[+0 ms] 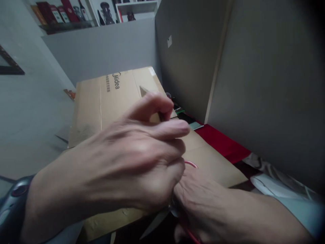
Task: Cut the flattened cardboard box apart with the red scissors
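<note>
- While both hands crowded in front of it, the printed cardboard [87, 112] spread beneath and beyond them, its visible creases and lettering intact; judging by that, much of the sheet was uncut.
- Nearest the camera came the left hand [132, 159], its fingers curled, with thumb and forefinger bent close together; whether they pinched anything, I could not tell.
- Partly behind it, the right hand [203, 193] appeared to be wrapped around the scissors [155, 223], though most of its fingers were hidden. Their blade pointed down and leftward, apart from any visible cut line, so no snip could be confirmed.
- Just above the left forefinger showed a pale pointed tip [144, 90], perhaps a partly freed piece; work seemed underway, not finished.
</note>
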A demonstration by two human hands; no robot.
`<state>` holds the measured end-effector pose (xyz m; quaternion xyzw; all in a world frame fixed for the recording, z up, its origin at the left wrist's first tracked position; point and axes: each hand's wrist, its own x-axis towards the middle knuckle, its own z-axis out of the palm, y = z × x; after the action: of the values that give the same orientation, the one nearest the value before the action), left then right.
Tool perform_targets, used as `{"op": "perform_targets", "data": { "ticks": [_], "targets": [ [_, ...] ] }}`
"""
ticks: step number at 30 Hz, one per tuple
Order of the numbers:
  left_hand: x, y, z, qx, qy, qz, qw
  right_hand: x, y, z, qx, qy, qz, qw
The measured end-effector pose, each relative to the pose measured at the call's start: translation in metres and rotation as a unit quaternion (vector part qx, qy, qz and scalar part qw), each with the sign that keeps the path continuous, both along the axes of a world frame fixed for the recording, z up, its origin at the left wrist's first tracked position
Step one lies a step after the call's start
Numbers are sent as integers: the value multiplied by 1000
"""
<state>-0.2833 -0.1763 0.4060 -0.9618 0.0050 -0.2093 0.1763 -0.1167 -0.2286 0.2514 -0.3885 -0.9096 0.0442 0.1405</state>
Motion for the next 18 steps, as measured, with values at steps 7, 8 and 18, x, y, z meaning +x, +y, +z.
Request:
{"op": "perform_targets", "data": {
  "ticks": [7,8,18],
  "targets": [
    [-2,1,0,-12,57,-5,998,6,-13,2,86,-101,52,990],
    [-3,2,-1,-10,46,3,999,8,-15,3,105,-113,58,986],
    [-5,4,4,-56,35,-12,998,-2,-3,-27,131,-33,5,991]
  ]
}}
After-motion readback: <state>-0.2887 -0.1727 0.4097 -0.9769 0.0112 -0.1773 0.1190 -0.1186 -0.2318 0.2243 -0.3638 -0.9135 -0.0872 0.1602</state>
